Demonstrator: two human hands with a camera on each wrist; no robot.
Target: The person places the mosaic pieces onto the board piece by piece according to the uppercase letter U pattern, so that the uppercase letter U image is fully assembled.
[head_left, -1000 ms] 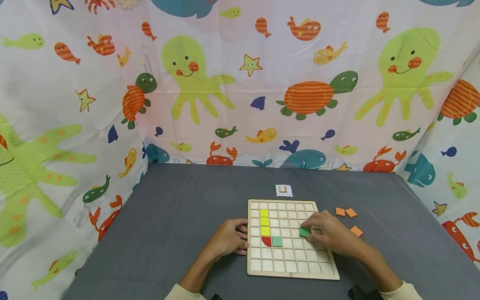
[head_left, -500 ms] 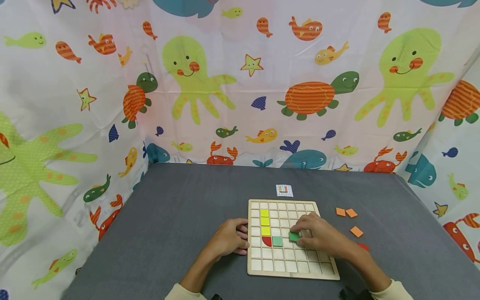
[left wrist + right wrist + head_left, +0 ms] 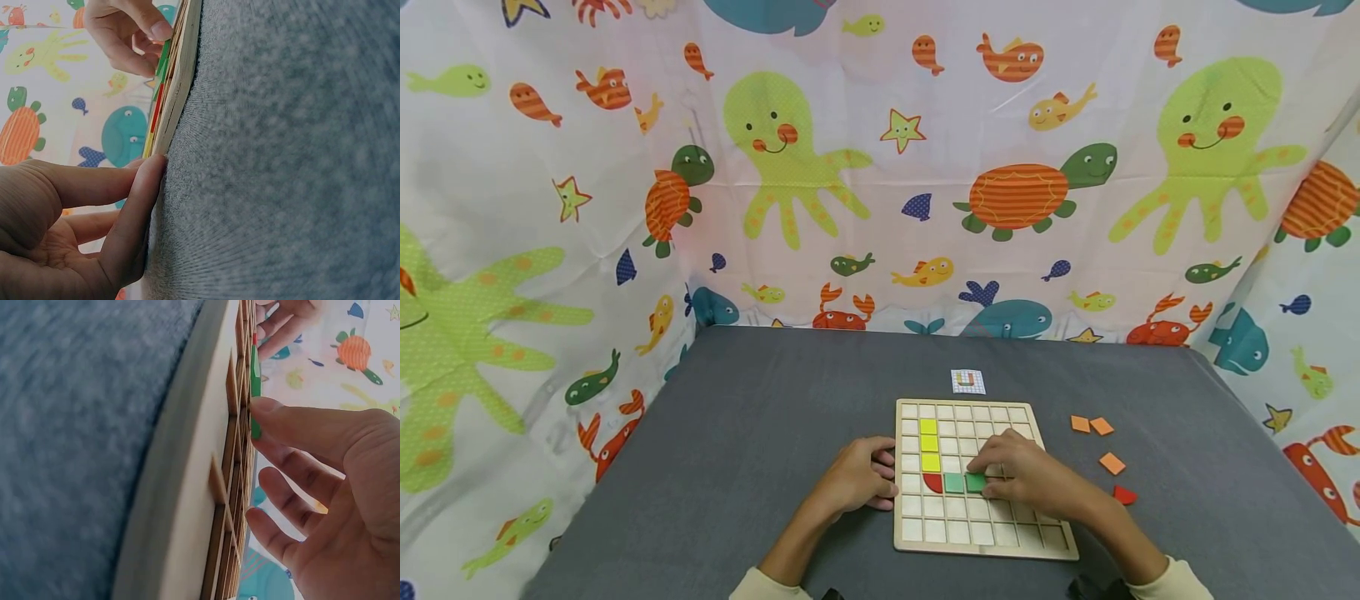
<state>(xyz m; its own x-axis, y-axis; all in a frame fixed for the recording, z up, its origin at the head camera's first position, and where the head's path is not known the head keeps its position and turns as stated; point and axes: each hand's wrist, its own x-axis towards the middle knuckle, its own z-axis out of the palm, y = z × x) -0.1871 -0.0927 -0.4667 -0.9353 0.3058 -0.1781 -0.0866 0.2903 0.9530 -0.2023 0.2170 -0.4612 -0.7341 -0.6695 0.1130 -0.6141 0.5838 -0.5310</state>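
Note:
A wooden grid board [image 3: 985,551] lies on the grey table. In its second column stand several yellow square tiles [image 3: 929,443] in a line, with a red quarter-circle tile [image 3: 932,482] below them and a light green square tile [image 3: 953,482] beside that. My right hand [image 3: 1026,473] pinches a green square tile [image 3: 975,482] between thumb and fingers, at the cell just right of the light green one. The right wrist view shows the thumb on the green tile's edge [image 3: 255,428]. My left hand [image 3: 856,473] holds the board's left edge, thumb against the rim [image 3: 178,112].
Orange square tiles [image 3: 1112,463] lie loose right of the board, with a red quarter-circle tile [image 3: 1124,495] nearer the right forearm. Behind the board is a small card [image 3: 967,382] printed with a grid and a coloured U shape. A sea-animal curtain [image 3: 880,192] surrounds the table.
The right hand has carried the green tile leftward across the board and down beside the light green tile. Its forearm has uncovered the loose red tile. The left hand has stayed put.

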